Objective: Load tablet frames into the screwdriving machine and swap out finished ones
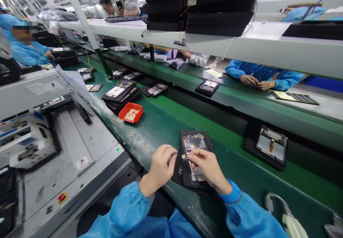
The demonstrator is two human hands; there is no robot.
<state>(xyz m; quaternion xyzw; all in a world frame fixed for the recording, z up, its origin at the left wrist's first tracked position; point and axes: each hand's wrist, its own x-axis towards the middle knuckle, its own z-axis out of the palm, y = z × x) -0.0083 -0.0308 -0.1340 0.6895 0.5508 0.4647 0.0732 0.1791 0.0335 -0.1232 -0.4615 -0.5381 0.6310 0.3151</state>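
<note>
An opened device (193, 142) with its circuit board and silvery inner parts exposed lies on black trays (177, 175) at the near edge of the green bench. My right hand (206, 165) is over it, thumb and forefinger pinched on a small pale piece (183, 157) at the device's left edge. Just left of the device, my left hand (162, 163) is curled with thumb and fingertips together. Whatever those fingertips may hold is hidden. Further left stands a red bin (123, 116) of small pale pieces.
Stacked trays with opened devices (118, 91) stand beyond the bin. A grey machine (99, 163) fills the left side. More devices lie on the green belt (235, 156). Across it are a co-worker's hands (257, 82). A white shelf (203, 40) holding black trays hangs overhead.
</note>
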